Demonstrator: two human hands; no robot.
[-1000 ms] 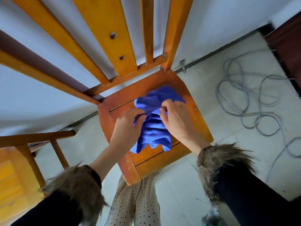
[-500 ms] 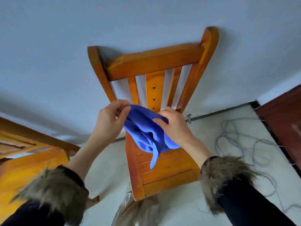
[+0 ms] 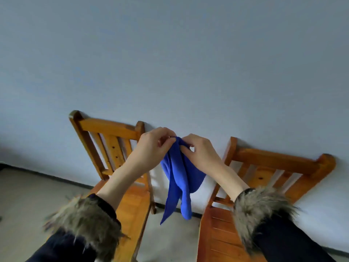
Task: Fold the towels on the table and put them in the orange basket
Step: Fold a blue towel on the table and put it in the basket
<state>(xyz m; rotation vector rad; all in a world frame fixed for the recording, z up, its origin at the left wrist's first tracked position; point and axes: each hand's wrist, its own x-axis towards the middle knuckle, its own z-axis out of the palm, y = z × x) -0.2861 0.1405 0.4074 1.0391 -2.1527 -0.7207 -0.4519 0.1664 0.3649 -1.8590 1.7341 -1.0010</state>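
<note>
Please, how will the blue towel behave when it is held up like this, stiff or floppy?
Probably floppy: the blue towel hangs in limp folds below where the left hand and right hand pinch its top. Likely light too, since fingertip pinches alone carry it.

The towel (image 3: 181,174) is a soft blue cloth with a fine, matt, fleecy nap, hanging in limp folds. Both chairs, the left chair (image 3: 111,146) and the right chair (image 3: 273,167), are orange-toned wood with a smooth varnish that shines faintly on the rails and seat slats. The sleeves are dark matt cloth ending in shaggy brown-grey fur cuffs (image 3: 260,207), the wall (image 3: 170,63) is flat matt paint, and the floor (image 3: 28,195) looks pale and dull.
</note>
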